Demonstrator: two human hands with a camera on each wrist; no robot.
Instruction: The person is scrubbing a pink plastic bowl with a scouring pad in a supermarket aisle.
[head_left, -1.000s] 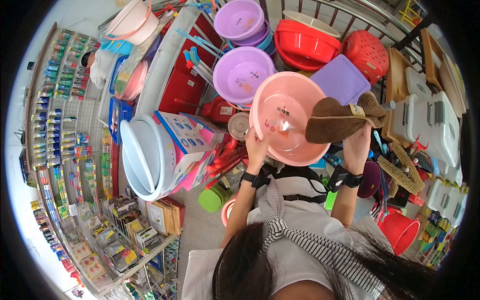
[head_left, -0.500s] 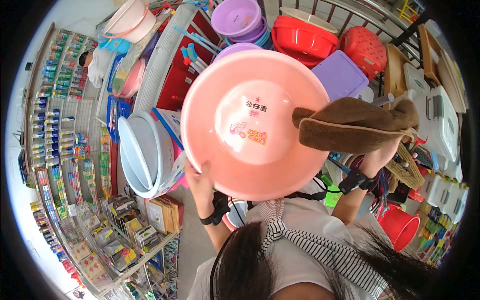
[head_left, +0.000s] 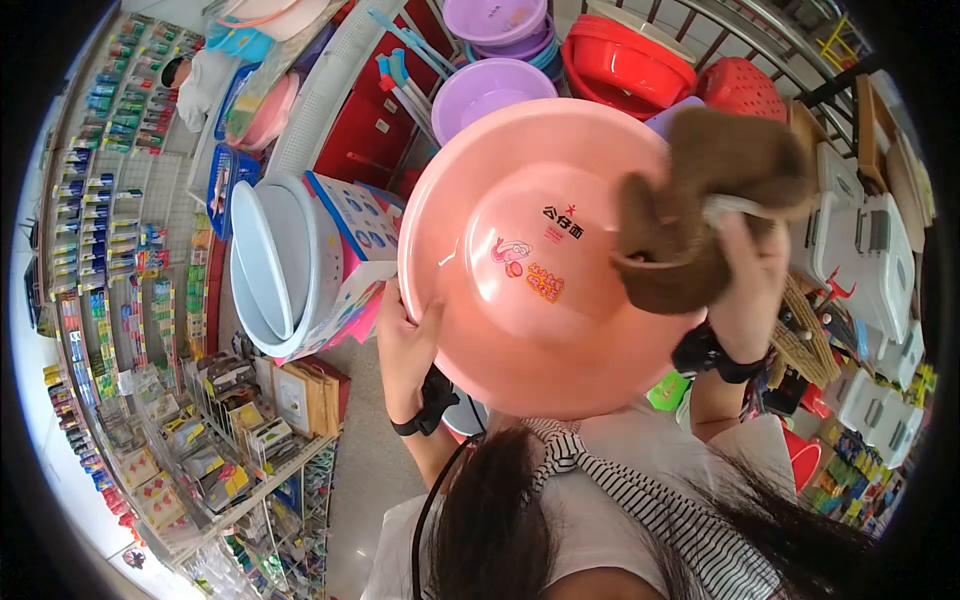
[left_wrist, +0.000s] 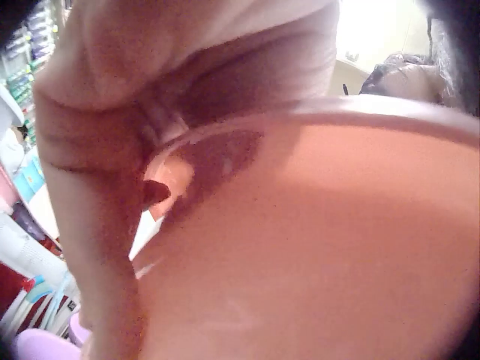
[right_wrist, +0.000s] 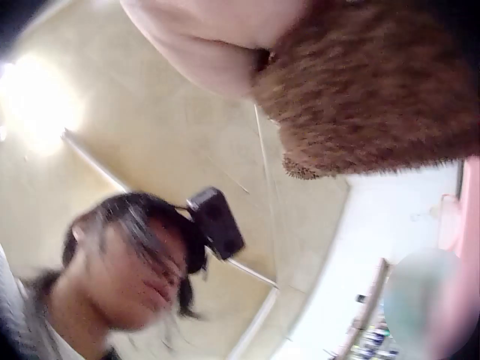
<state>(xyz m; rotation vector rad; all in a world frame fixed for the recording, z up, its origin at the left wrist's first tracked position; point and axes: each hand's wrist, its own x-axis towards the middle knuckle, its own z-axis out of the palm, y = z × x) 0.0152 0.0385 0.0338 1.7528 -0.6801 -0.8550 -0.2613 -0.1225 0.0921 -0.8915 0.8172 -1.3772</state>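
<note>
My left hand [head_left: 404, 345] grips the near left rim of a large pink plastic basin [head_left: 470, 330], thumb over the inside of the wall. Printed characters and a cartoon show on the basin's floor. The left wrist view has the fingers [left_wrist: 97, 225] at the basin rim [left_wrist: 360, 107]. At the basin's right side, my right hand [head_left: 752, 285] holds a fuzzy brown cloth [head_left: 730, 150], blurred and folded over, which overlaps the basin's right part. Up close in the right wrist view, the brown cloth [right_wrist: 360, 97] hangs beside the hand [right_wrist: 232, 45].
Behind the basin stand purple basins [head_left: 490, 95] and red basins [head_left: 625, 60]. A pale blue tub [head_left: 275, 265] and a patterned box [head_left: 355, 225] are at the left, near shelves of packaged goods [head_left: 110, 180]. White lidded bins [head_left: 870, 250] line the right.
The pink basin came up closer to the head camera, then shifted slightly right. The left hand moved with it along the rim. The brown cloth has swung and folded over the basin's right side.
</note>
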